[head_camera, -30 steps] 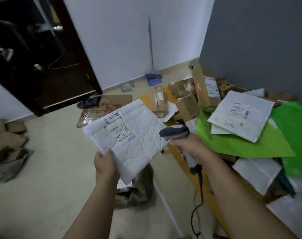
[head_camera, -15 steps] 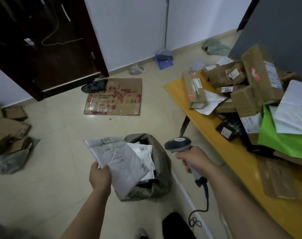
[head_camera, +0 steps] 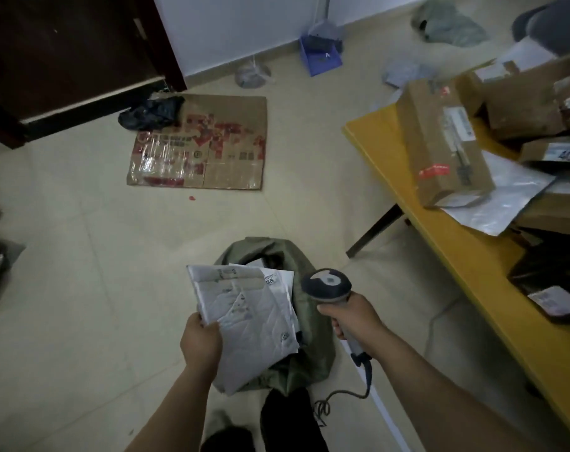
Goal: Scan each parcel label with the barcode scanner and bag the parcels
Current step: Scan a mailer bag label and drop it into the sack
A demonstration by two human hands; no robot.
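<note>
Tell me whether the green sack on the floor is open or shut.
Open: the green sack gapes at its mouth, a white parcel visible inside.

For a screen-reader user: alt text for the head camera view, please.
The left hand holds a white padded parcel over an open green sack on the floor, while the right hand grips a barcode scanner. A yellow table with boxes stands at right.
</note>
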